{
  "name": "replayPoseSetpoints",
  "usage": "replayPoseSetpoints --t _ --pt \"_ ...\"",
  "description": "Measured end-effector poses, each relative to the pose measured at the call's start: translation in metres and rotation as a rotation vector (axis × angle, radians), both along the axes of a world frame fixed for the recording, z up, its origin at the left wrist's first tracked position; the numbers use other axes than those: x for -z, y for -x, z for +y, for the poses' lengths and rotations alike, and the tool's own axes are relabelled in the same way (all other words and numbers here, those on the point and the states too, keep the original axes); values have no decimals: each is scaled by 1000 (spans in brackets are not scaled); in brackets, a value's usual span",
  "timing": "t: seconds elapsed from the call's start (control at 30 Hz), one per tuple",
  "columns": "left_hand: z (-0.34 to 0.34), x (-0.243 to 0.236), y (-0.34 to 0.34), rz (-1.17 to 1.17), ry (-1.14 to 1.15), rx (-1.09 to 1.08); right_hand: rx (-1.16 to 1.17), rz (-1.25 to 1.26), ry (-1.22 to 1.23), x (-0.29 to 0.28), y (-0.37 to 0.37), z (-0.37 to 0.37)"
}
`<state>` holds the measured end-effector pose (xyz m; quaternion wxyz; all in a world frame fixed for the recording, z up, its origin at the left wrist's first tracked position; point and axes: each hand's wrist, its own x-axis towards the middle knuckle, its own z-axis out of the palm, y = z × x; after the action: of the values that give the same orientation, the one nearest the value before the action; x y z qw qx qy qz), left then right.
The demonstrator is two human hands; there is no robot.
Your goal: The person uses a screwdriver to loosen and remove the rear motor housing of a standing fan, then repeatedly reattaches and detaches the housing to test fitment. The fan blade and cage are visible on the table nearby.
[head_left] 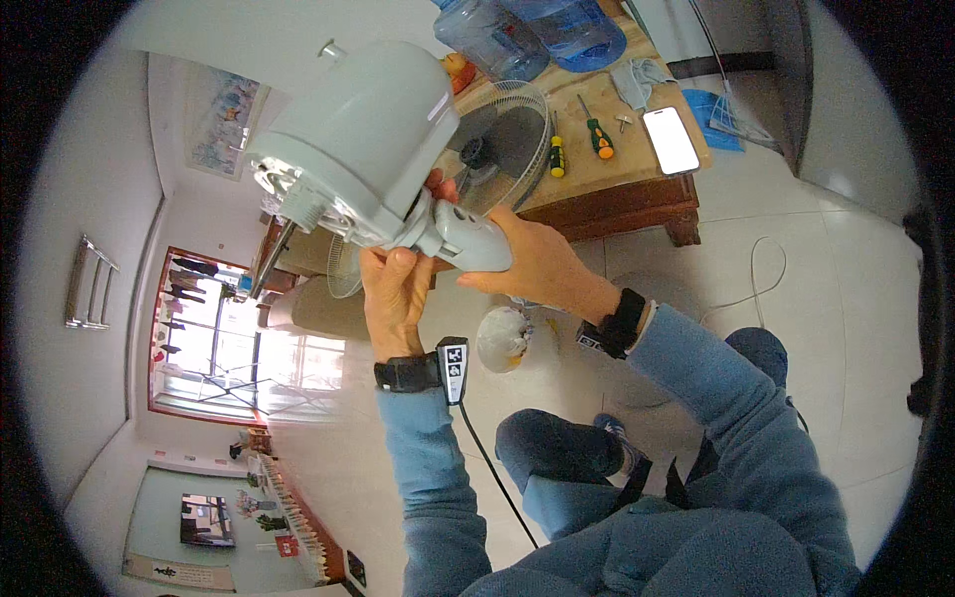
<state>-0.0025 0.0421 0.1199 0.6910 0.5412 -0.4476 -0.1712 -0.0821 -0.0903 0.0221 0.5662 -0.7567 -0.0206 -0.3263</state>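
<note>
A white fan motor head (363,124) is held up in front of me, tilted, with its metal shaft (273,261) pointing down and to the left. My right hand (547,264) wraps round the pale neck piece (477,239) under the motor housing. At the joint between neck and housing, my left hand (393,294) pinches with thumb and fingers; anything small between them is hidden. Behind the housing, the fan blades (497,139) and a round wire grille (522,95) lie on the wooden table, partly covered from view.
The wooden table (607,194) carries two screwdrivers, one green and orange (599,139), one yellow and black (557,157). A lit phone (671,141), a face mask (639,82) and large blue water bottles (492,40) are there too. A white plastic bag (504,338) and a cable (756,284) lie lower down.
</note>
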Motion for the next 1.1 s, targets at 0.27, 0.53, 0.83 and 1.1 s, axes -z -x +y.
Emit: replayPoseSetpoints --t 0.27,0.53,0.83,1.1 --pt "-8 -5 8 -142 -21 -107 13 -28 -15 1 -1 -2" --pt "-4 5 12 -201 0 -257 61 -88 -35 3 -2 1" --pt "-2 10 10 -249 -8 -319 192 -192 -33 4 -2 8" --pt "-9 9 22 -419 -97 -509 126 -180 -80 7 -11 1"
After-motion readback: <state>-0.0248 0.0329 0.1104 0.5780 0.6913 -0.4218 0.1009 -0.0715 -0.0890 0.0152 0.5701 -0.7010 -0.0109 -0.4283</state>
